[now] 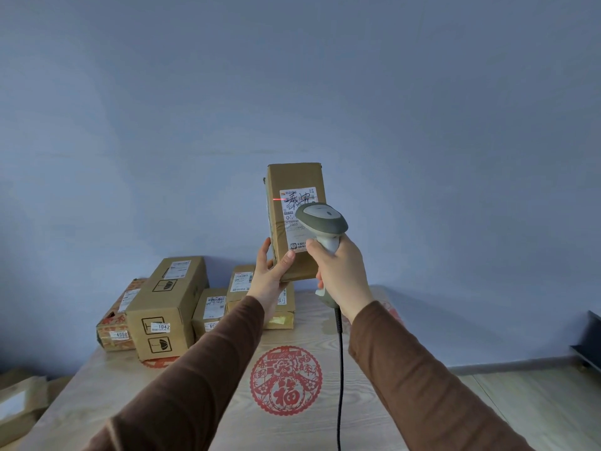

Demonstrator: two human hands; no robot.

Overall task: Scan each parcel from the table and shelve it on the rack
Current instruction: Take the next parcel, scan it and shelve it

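Gripping the tall brown cardboard parcel (pixel 294 219) at its base, the left hand (pixel 268 276) shows it seems light and stiff, while the right hand (pixel 340 271) is closed around the grey handheld scanner (pixel 322 222).

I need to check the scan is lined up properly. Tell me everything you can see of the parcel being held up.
The held parcel is a tall, narrow brown cardboard box, upright, raised above the table against the blue wall. Clear tape runs down its left edge. A white shipping label with a barcode and dark handwriting covers its front. A red scan line crosses the label's top. The left hand grips its bottom corner; the scanner, in the right hand, overlaps its lower right.
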